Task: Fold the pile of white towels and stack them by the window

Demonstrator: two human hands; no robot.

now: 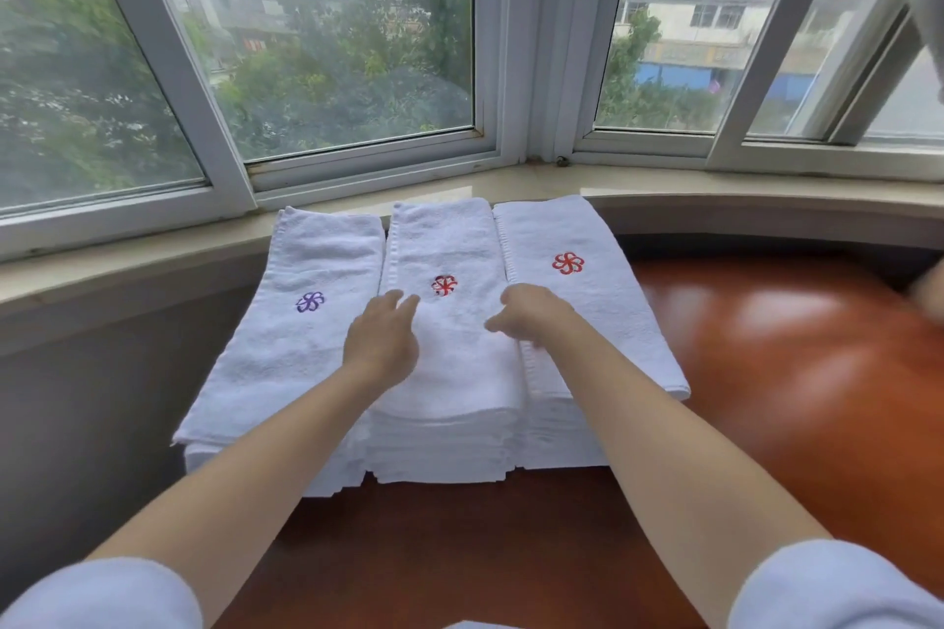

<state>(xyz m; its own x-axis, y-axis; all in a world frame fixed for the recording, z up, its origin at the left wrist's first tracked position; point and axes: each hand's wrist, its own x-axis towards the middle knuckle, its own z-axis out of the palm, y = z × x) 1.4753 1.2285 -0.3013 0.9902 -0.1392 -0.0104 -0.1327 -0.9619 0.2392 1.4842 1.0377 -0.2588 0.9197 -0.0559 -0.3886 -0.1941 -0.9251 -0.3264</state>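
Three stacks of folded white towels stand side by side below the window. The left stack [286, 347] has a purple flower emblem on top. The middle stack [454, 373] and the right stack [577, 240] each carry a red one. My left hand [380, 340] lies over the left part of the middle stack with straight fingers pointing toward the window. My right hand [531, 314] hovers over the seam between the middle and right stacks, fingers loosely bent, holding nothing.
The stacks sit on a glossy reddish-brown table [792, 347] and lean against a beige curved window sill [153, 250]. White window frames [516, 41] rise behind. A blurred pale object [929, 291] shows at the right edge.
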